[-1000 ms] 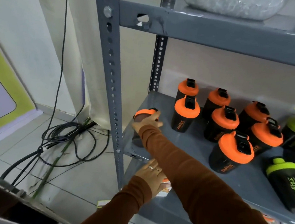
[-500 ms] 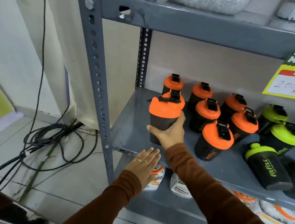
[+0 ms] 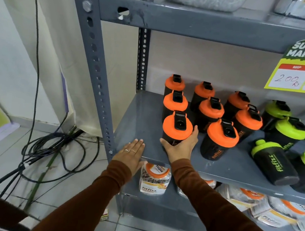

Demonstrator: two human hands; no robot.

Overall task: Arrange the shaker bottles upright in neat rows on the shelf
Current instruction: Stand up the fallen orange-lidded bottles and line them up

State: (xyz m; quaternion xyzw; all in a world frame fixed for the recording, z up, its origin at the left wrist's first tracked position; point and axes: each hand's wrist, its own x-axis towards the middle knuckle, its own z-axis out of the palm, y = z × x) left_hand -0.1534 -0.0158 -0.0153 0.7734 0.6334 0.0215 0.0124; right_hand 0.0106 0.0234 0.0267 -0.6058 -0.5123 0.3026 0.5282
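From the head view we see our right hand [image 3: 180, 147] wrapped around an upright orange-lidded bottle [image 3: 176, 130] at the front left of the shelf [image 3: 139, 114], heading a column of orange bottles. Our left hand [image 3: 130, 155] lies flat and unclenched on the shelf edge, holding nothing.

I'm in a shop: a grey metal rack [image 3: 97, 59] holds rows of identical shaker bottles [image 3: 211, 111], and a hanging "Super Market" price card [image 3: 299, 67] shows handwritten prices.
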